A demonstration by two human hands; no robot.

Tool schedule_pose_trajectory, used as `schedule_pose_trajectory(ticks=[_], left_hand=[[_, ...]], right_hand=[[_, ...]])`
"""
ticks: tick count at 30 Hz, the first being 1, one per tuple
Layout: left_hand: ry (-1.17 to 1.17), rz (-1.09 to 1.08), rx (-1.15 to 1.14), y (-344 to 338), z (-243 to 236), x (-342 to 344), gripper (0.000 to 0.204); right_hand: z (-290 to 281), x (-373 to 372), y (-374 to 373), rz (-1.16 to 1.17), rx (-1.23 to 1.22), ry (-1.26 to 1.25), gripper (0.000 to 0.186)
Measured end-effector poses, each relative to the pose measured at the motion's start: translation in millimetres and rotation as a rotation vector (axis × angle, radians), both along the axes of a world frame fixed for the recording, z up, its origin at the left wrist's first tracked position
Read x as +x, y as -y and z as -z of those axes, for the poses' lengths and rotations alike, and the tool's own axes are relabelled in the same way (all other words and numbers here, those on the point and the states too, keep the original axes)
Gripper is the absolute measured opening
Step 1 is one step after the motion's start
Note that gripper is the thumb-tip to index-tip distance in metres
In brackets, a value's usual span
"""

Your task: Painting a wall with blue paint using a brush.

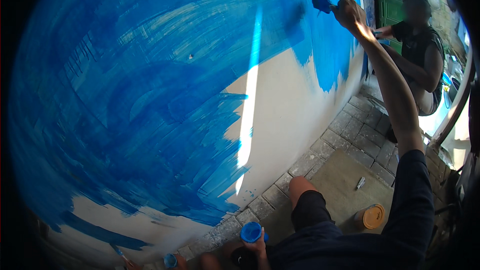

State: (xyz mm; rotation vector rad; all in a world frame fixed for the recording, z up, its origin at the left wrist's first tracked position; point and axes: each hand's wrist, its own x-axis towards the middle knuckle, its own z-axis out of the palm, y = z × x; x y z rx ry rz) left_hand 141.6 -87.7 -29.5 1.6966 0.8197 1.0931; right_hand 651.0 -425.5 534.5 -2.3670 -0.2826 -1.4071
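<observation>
My right arm reaches up and far across to the painted wall. Its hand is closed round a paintbrush whose dark bristles are loaded with blue and held at the wall's upper right part. Low in the view, my left hand is closed on a cup of blue paint, held upright near my bent knee. Blue strokes cover much of the wall, with ragged lower edges above a bare off-white area. A bright strip of sunlight crosses both.
At the right, another person crouches by the wall near a green cabinet. Bottom left, someone else's hand holds a brush, beside a paint cup. An orange-lidded tub and small pale object sit on a mat over paving.
</observation>
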Motion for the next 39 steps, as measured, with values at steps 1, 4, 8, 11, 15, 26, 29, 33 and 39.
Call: schedule_pose_trajectory(ticks=[1,4,8,11,15,26,29,33,39], left_hand=[[0.022,-0.011,0.008,-4,-3,0,0.074],[0.029,0.029,-0.018,-13,20,-9,0.071],[-0.020,0.004,0.052,0,-11,-5,0.071],[-0.101,-0.014,-0.106,14,-52,-2,0.072],[-0.063,-0.020,-0.092,10,-36,-5,0.073],[-0.044,-0.039,-0.005,-12,20,-9,0.073],[-0.006,-0.020,0.021,-7,3,-5,0.074],[-0.043,-0.060,-0.001,-12,16,-3,0.075],[-0.004,-0.038,0.037,-11,11,-2,0.076]], right_hand=[[-1,7,-3,0.015,0.005,0.119,0.038],[-12,-10,-60,-0.021,0.019,0.293,0.036],[-22,-149,-173,-0.417,-0.006,0.026,0.033],[-8,-219,-217,-0.933,-0.102,-0.018,0.036],[-36,-161,-210,-0.787,0.055,-0.145,0.040],[-73,-35,-76,0.064,-0.010,-0.051,0.021],[-72,-107,-145,-0.150,-0.206,0.187,0.014],[-77,-159,-175,-0.580,-0.073,0.137,0.044],[-86,-21,-70,-0.104,0.053,-0.138,0.054]])
